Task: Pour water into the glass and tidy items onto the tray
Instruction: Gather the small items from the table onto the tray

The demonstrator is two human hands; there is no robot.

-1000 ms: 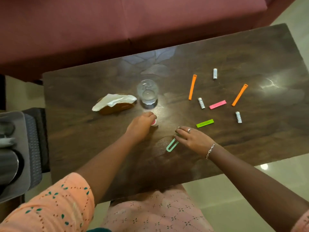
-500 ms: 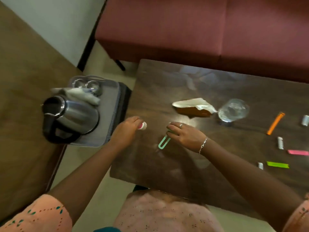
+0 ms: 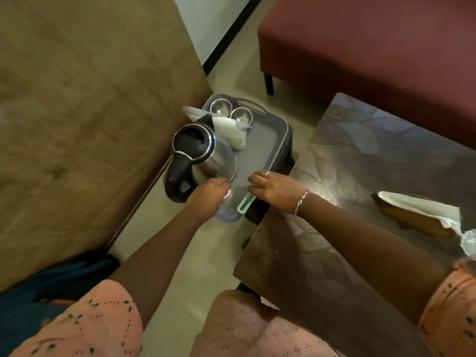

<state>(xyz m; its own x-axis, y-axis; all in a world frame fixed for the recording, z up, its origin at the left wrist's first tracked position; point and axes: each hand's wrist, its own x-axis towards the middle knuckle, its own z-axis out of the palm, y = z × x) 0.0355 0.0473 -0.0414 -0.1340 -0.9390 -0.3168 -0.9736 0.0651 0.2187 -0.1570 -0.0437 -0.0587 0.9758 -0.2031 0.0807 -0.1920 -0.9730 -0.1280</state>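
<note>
A grey tray [image 3: 268,148] rests on a dark stool between the wooden panel and the table. On it stand a steel kettle [image 3: 206,155] with a black lid and handle, two steel cups [image 3: 230,110] and a white plastic bag [image 3: 229,132]. My left hand [image 3: 206,198] hovers over the tray's near end, closed on a small pink and white cap [image 3: 228,194]. My right hand [image 3: 277,189] is beside it, holding a mint green clip [image 3: 244,204] over the tray's near edge. The glass [image 3: 470,243] shows only partly at the right edge.
The dark wooden table [image 3: 360,161] lies to the right, with a brown pouch and white tissue [image 3: 422,210] on it. A maroon sofa [image 3: 373,47] stands behind. A large wooden panel [image 3: 77,112] fills the left side.
My view has swung left from the table to the tray. Both hands have carried the pink cap and the green clip off the table and over the tray's near end.
</note>
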